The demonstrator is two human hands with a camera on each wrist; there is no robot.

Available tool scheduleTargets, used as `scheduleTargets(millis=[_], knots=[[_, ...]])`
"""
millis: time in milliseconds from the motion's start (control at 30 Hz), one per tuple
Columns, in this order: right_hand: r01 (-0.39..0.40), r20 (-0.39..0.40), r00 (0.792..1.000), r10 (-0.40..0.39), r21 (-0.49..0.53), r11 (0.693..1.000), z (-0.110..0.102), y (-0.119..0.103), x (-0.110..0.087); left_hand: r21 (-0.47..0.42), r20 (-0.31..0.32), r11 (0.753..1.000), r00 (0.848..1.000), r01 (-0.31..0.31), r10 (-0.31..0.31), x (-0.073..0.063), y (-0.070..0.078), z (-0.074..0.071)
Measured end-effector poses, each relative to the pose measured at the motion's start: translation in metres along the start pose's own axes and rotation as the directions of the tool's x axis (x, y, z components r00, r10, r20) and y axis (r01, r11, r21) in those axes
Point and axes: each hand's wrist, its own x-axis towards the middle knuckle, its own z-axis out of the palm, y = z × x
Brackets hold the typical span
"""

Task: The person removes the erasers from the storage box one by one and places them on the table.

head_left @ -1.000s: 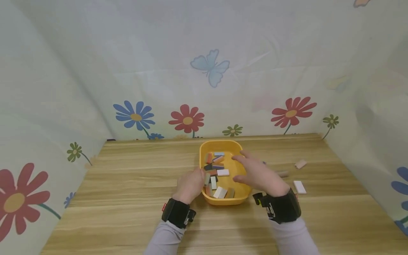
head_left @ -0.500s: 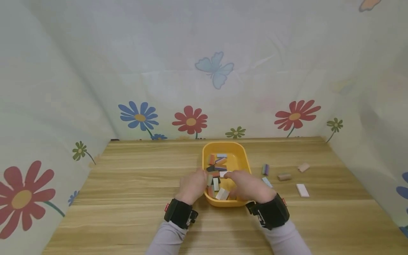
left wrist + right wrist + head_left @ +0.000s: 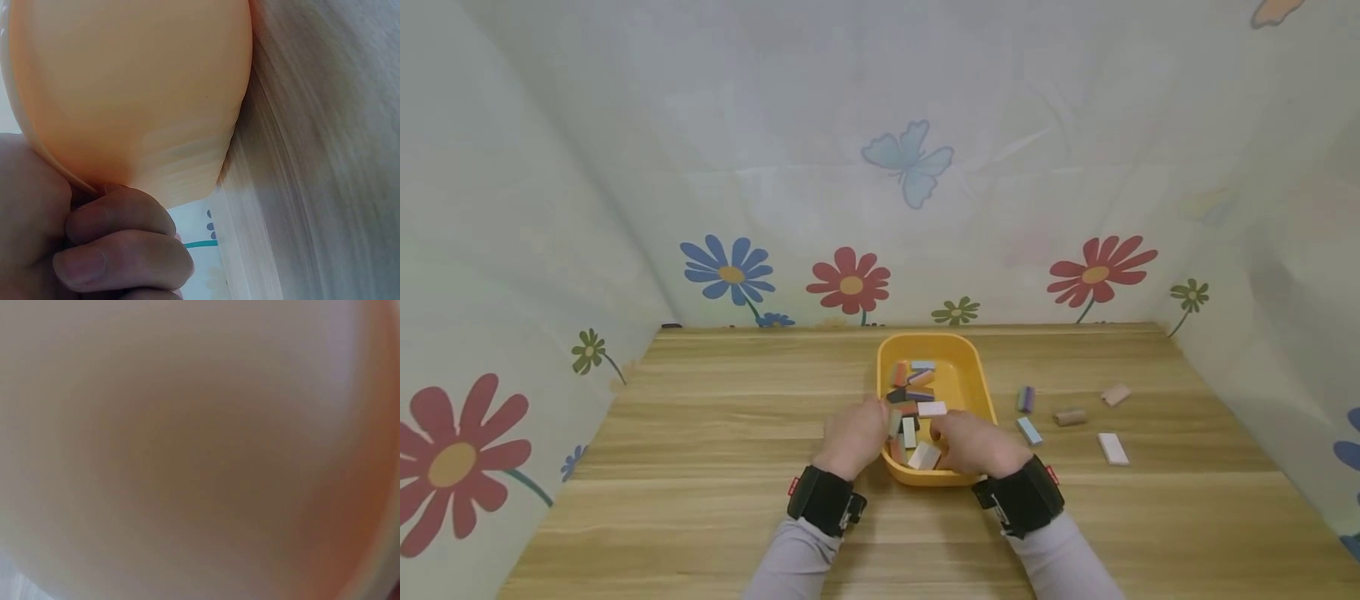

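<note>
Just below the head view's centre, the left hand (image 3: 854, 435) grips the yellow tray (image 3: 958, 383) by its left rim. The right hand (image 3: 977, 444) is inside at lower right; whether it pinches anything is hidden. It could knock the white block (image 3: 924, 456) beside it; a slack left grip might let the tray slide.

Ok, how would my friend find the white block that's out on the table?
Start with the yellow tray on the wooden table. Look to its right, where five small blocks lie loose on the wood. The white block is the one nearest the bottom of the picture, and the only plain white one of those five.
</note>
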Motion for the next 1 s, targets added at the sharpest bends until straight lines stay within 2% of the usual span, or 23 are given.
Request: scheduleTargets(millis=[233,500,733,900,1000], knots=[[0.011,-0.030,1.000,-0.011,0.020,1.000,0.0012,-0.0008,0.0043,-0.123,-0.028,0.988,0.994,0.099,-0.103,0.0014,-0.0013,-0.0004],[0.026,-0.050,0.998,-0.026,0.001,1.000,0.0029,0.0007,0.0040,-0.134,-0.021,0.986,0.994,0.101,-0.105,0.0017,-0.0009,0.0011],[0.044,-0.055,0.998,-0.043,0.006,0.999,0.0055,0.0035,0.0055,-0.094,-0.020,0.994,0.998,0.059,-0.061,0.0003,0.0009,0.0001],[0.045,-0.058,0.997,-0.044,0.021,0.999,0.0056,0.0041,0.0056,-0.142,-0.025,0.985,0.994,0.101,-0.105,0.0004,0.0020,-0.0013],[0.065,-0.052,0.997,-0.065,0.016,0.998,0.0034,0.0038,0.0051,-0.078,-0.013,0.995,0.998,0.068,-0.070,0.0001,0.0018,-0.0006]])
